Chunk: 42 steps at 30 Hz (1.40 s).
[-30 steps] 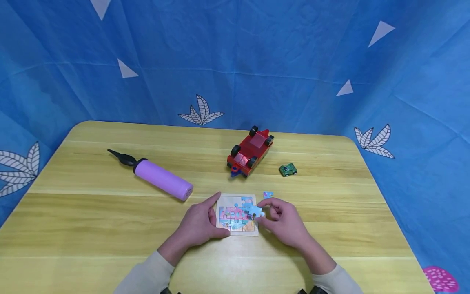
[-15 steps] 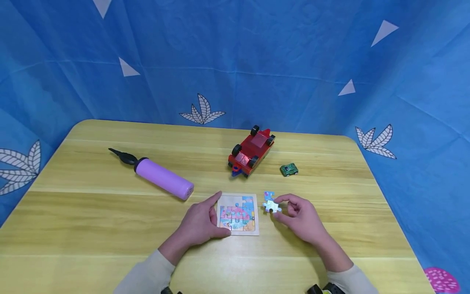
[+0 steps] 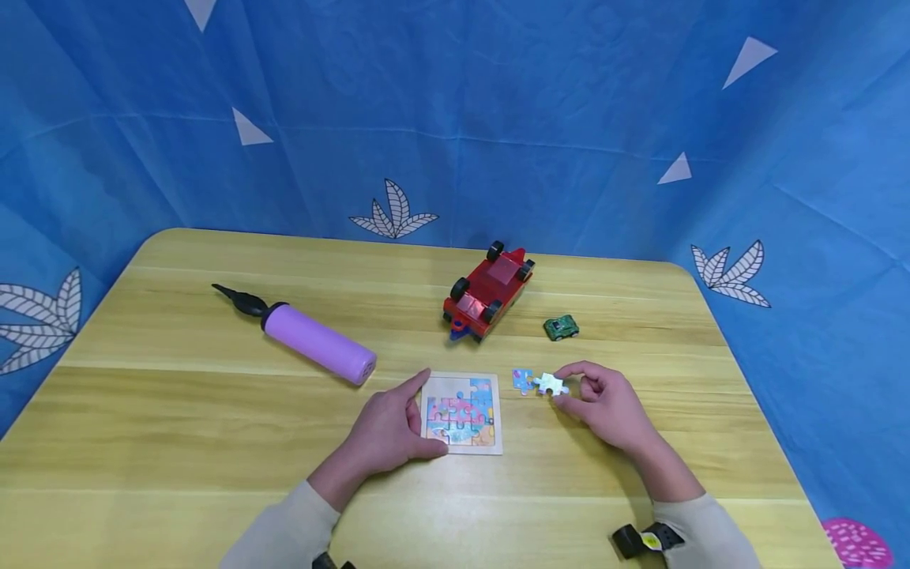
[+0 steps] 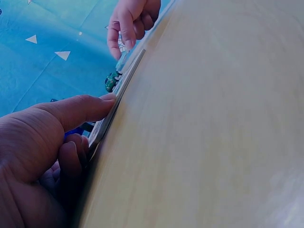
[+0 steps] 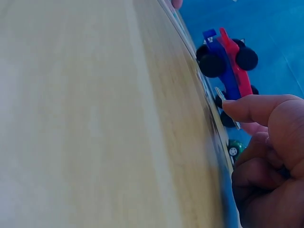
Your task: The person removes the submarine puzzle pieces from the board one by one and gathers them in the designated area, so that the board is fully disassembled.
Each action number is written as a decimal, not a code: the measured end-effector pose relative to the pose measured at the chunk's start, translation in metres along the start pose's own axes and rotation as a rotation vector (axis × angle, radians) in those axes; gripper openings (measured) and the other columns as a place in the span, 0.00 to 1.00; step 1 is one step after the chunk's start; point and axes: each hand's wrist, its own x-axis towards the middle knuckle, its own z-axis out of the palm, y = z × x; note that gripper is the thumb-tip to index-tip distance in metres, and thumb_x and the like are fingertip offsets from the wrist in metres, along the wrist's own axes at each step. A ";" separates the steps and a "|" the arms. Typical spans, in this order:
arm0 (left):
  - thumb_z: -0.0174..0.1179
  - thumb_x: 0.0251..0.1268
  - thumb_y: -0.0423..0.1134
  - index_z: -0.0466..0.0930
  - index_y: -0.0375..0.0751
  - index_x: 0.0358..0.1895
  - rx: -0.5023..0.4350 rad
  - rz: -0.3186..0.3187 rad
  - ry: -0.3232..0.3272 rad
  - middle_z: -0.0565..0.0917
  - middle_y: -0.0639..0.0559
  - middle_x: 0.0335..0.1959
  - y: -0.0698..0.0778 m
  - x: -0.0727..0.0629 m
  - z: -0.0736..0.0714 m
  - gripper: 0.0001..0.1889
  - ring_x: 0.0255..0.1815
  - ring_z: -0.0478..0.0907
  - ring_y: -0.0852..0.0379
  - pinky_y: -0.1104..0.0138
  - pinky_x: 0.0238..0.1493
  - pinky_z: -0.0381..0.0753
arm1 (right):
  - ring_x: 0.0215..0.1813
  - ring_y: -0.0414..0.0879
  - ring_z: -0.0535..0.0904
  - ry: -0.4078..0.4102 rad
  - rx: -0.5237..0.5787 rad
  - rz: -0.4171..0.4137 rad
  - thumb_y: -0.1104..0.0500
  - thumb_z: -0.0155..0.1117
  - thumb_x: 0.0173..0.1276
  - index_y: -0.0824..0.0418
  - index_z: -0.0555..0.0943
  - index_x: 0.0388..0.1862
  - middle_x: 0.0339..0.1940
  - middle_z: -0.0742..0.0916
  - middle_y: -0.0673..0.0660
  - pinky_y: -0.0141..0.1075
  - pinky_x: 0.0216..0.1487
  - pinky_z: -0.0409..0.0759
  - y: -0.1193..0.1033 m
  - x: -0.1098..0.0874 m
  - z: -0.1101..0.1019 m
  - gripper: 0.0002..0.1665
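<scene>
At lower centre, the left hand [image 3: 387,431] gripped the puzzle tray [image 3: 444,386] by its left corners, thumb and forefinger spread. Right of centre, the right hand [image 3: 604,403] pinched a pale piece [image 3: 549,385] — just carried from over the tray to beside the loose blue piece [image 3: 521,380] — so both remained unplaced.

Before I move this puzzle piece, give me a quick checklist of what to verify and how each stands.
1. Puzzle tray held: ok; left hand grips its left side.
2. Held piece in grasp: ok; right hand pinches it.
3. Room in tray: ok; bare space at upper left.
4. Held piece apart from loose piece: cannot tell; they may touch.
5. Path to tray: ok; red car, green car and pump lie off it.
</scene>
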 end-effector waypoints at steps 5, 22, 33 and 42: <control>0.83 0.39 0.48 0.59 0.36 0.77 -0.004 0.006 0.000 0.75 0.57 0.21 0.000 0.001 0.000 0.58 0.20 0.70 0.60 0.65 0.27 0.70 | 0.19 0.38 0.59 -0.006 0.014 0.002 0.63 0.77 0.60 0.58 0.85 0.46 0.16 0.64 0.47 0.35 0.29 0.65 0.002 0.004 -0.005 0.15; 0.83 0.39 0.48 0.59 0.37 0.77 0.008 -0.001 0.000 0.76 0.57 0.21 0.001 0.001 0.000 0.59 0.20 0.71 0.60 0.65 0.27 0.71 | 0.20 0.41 0.58 -0.083 0.025 0.091 0.64 0.74 0.62 0.61 0.85 0.49 0.16 0.63 0.49 0.36 0.34 0.66 0.008 0.015 -0.009 0.15; 0.83 0.39 0.48 0.59 0.38 0.77 0.008 -0.015 0.001 0.76 0.57 0.21 0.001 0.001 0.000 0.59 0.20 0.71 0.60 0.65 0.27 0.70 | 0.20 0.41 0.58 -0.077 0.032 0.122 0.64 0.73 0.63 0.61 0.84 0.49 0.17 0.63 0.49 0.36 0.36 0.66 0.009 0.016 -0.008 0.15; 0.83 0.38 0.48 0.59 0.38 0.78 0.001 -0.028 -0.008 0.76 0.56 0.21 0.002 0.001 0.000 0.60 0.21 0.71 0.59 0.64 0.26 0.70 | 0.20 0.41 0.58 -0.069 0.034 0.118 0.64 0.73 0.63 0.63 0.83 0.48 0.16 0.63 0.48 0.35 0.36 0.67 0.009 0.016 -0.007 0.15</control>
